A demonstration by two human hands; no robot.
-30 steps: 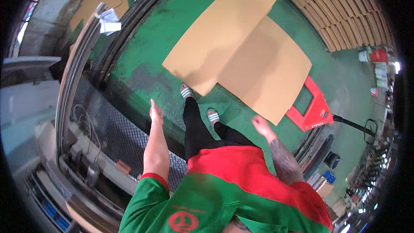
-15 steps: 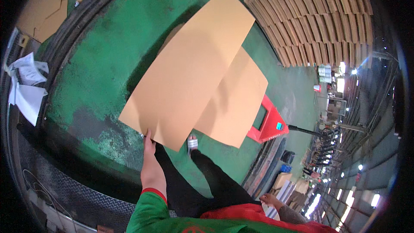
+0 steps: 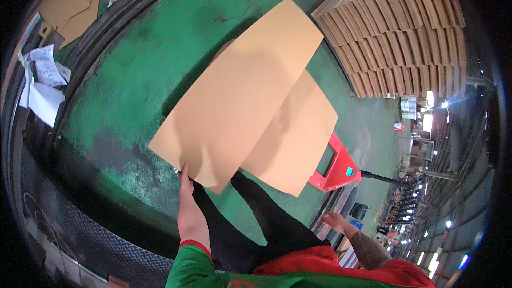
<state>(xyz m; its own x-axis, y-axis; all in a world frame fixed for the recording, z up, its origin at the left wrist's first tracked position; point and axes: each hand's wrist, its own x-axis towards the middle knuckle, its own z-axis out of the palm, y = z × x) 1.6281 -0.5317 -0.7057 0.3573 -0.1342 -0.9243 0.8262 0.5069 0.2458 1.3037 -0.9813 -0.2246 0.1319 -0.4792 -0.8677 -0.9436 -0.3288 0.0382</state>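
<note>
Green floor point(image 3: 160, 58); left hand point(image 3: 185, 176) grips cardboard sheet point(image 3: 240, 96).

A worn green floor point(image 3: 160, 69) spreads between a tall stack of cardboard sheets point(image 3: 405, 26), a red pallet jack point(image 3: 333, 165) and bright ceiling lights point(image 3: 442, 104).

I saw large tan cardboard sheet point(image 3: 240, 96): flat, plain, rectangular, long axis running diagonally away over green floor point(image 3: 160, 37), lifted at near corner. Near edge was pinched at my left hand point(image 3: 185, 178). It overlapped second tan sheet point(image 3: 298, 138), which lay beside red pallet jack point(image 3: 333, 168).
</note>
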